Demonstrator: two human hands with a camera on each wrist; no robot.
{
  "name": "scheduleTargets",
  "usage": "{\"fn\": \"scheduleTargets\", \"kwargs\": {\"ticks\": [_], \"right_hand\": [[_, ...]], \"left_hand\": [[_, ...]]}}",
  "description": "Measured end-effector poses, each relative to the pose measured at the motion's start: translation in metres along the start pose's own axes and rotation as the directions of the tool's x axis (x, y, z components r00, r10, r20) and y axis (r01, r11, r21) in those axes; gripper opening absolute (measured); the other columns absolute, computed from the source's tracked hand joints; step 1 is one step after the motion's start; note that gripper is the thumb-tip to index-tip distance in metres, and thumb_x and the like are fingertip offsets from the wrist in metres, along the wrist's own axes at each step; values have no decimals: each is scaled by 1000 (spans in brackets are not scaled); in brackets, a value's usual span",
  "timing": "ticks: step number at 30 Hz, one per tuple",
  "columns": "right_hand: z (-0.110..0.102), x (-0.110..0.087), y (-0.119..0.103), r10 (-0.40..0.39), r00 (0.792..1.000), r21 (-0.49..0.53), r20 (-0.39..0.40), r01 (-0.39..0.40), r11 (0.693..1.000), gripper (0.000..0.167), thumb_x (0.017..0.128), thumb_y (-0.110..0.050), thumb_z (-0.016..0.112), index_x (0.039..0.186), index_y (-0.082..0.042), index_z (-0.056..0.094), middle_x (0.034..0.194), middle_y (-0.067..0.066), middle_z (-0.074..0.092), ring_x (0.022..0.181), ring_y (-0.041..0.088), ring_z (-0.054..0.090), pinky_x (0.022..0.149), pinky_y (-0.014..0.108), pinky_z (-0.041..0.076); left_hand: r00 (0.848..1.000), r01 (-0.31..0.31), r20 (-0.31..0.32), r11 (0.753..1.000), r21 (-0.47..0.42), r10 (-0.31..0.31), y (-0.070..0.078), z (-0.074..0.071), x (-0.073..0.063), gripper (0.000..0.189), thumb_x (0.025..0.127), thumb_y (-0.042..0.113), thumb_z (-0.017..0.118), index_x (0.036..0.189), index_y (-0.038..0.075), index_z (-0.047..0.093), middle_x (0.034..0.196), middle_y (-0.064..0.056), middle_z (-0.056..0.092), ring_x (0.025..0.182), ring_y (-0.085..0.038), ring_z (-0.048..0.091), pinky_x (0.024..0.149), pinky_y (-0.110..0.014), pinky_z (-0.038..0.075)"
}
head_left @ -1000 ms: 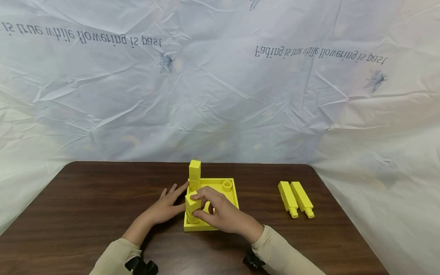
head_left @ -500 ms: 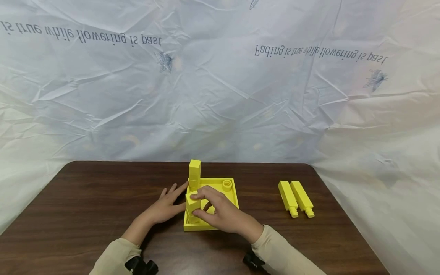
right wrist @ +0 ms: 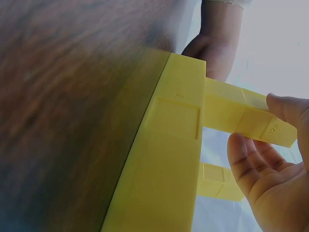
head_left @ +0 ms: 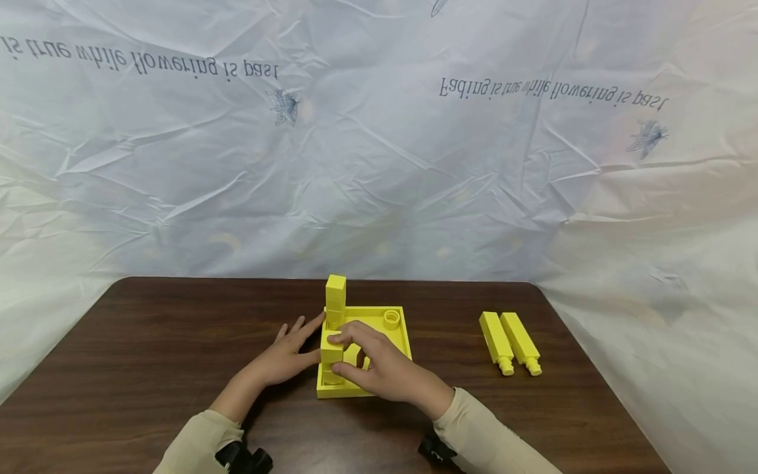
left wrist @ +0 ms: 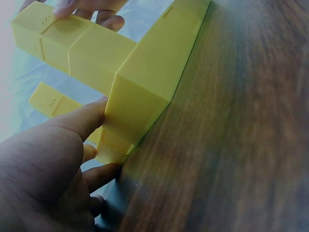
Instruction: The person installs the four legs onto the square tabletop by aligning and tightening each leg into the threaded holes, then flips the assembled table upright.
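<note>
A square yellow tray (head_left: 346, 393) lies on the table with two yellow square posts standing at its left corners. My right hand (head_left: 387, 368) pinches the top part of the near post (head_left: 331, 354) between thumb and fingers. In the right wrist view that post (right wrist: 224, 108) stands upright from the tray, its faces lined up, with raised digits near the top. The far post (head_left: 335, 293) stands untouched. My left hand (head_left: 287, 359) lies along the tray's left side, its fingers extended. In the left wrist view its fingertips touch the tray's outer wall (left wrist: 135, 106).
A round threaded socket (head_left: 391, 320) shows in the tray's far right corner. To the right, two more yellow posts (head_left: 496, 339) (head_left: 521, 339) lie side by side, their threaded ends toward me. The dark wooden table (head_left: 177, 342) ends at a pale printed cloth (head_left: 379, 145) behind.
The top part of the near post has turned a little in my right hand, from skewed to lined up with the tray. My left hand has stayed in place.
</note>
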State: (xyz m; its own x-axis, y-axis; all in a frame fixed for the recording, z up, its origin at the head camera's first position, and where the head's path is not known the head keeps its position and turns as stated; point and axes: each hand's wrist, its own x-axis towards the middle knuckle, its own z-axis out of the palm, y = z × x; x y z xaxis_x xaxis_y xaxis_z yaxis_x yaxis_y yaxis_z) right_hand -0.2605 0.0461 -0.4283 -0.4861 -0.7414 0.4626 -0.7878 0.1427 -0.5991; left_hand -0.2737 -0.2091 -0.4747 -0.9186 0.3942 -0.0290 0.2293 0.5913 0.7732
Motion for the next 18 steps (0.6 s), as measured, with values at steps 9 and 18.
{"fn": "scheduleTargets", "kwargs": {"ticks": [9, 18], "right_hand": [[0, 1, -1, 1, 1000, -20, -2, -1, 1000, 30, 100, -9, 75, 125, -11, 59, 131, 9, 64, 105, 14, 60, 69, 26, 59], [-1, 0, -1, 25, 1000, -11, 10, -25, 1000, 29, 100, -10, 75, 123, -13, 58, 137, 10, 64, 105, 15, 60, 68, 38, 60]], "left_hand": [[1000, -14, -3, 1000, 8, 14, 1, -1, 0, 84, 106, 46, 64, 171, 14, 22, 172, -23, 23, 159, -49, -3, 120, -74, -9], [1000, -18, -4, 1000, 14, 18, 0, 0, 1, 84, 105, 47, 65, 170, 13, 22, 171, -24, 23, 159, -50, -2, 120, -75, -8]]}}
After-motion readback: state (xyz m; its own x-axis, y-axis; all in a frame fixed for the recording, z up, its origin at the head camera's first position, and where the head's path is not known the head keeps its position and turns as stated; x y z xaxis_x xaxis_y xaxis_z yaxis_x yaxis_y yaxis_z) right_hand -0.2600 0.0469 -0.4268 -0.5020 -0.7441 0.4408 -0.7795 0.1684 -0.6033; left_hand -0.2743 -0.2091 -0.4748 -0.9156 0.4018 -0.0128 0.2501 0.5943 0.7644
